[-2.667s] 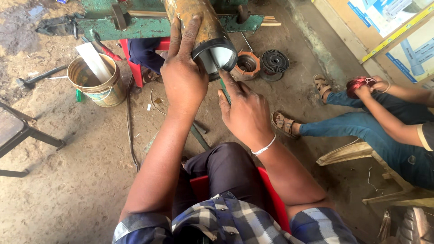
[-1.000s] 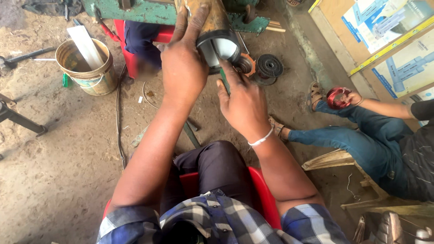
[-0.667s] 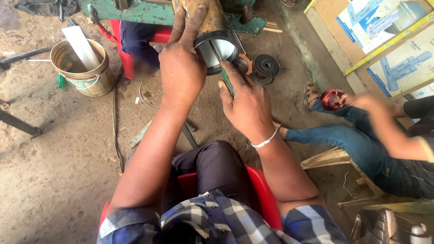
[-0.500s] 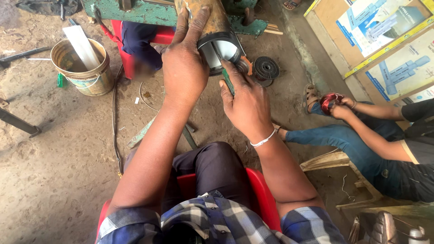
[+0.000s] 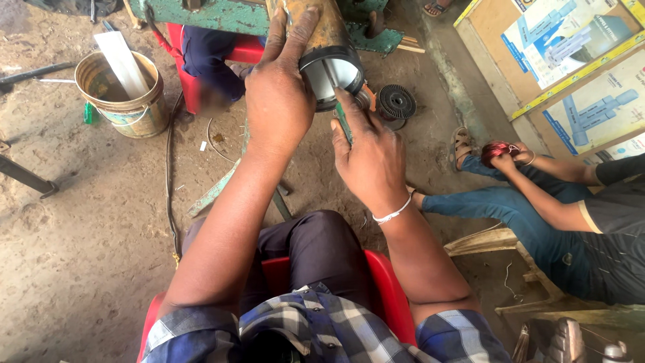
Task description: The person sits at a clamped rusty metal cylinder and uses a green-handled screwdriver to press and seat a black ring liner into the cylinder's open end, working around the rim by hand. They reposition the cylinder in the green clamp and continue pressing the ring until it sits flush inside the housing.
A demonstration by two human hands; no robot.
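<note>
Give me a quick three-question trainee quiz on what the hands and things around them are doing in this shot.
1. True or false: the left hand rests on top of the rusty cylinder.
2. What does the right hand hold?
A. a green tool
B. a hammer
C. a paint brush
3. Fill in: the white strip stands in the ____ on the dirt floor.

Key
1. True: palm and fingers lie along it, near its open end.
2. A: the green tool points at the cylinder's open end.
3. Bucket, left of the red stool.
</note>
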